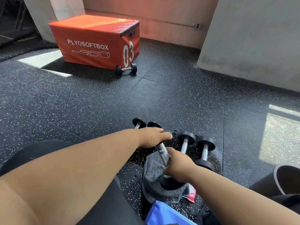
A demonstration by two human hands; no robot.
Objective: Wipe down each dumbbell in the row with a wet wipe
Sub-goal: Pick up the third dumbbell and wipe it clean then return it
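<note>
Surroundings: orange plyo box [95,41] marked "PLYOSOFTBOX 03" at far left, on the speckled rubber floor [162,98]. 1 stray dumbbell [126,69] sits against its near corner, well apart from the row. Grey wall [253,38] at right. Blue bag [164,215] at the bottom edge, a red-green packet [190,194] just beside the grey towel [154,174].

Row: 5 dumbbells near the person's knees. The far-left dumbbell [138,123] and the one next to it [154,125] are mostly hidden behind the left forearm. The 2 right ones [185,142] [205,151] lie flat on a wet patch of floor, parallel, not touching.

Worked dumbbell [162,153]: middle of the row, tilted, its near head resting on the towel.

Left hand [154,138]: palm down over the far head, fingers curled over it, gripping.

Right hand [178,164]: wrapped round the lower chrome handle, thumb along the bar. Cannot tell whether a wipe is under the palm.

Both arms reach forward, the forearms converging on that 1 dumbbell.
</note>
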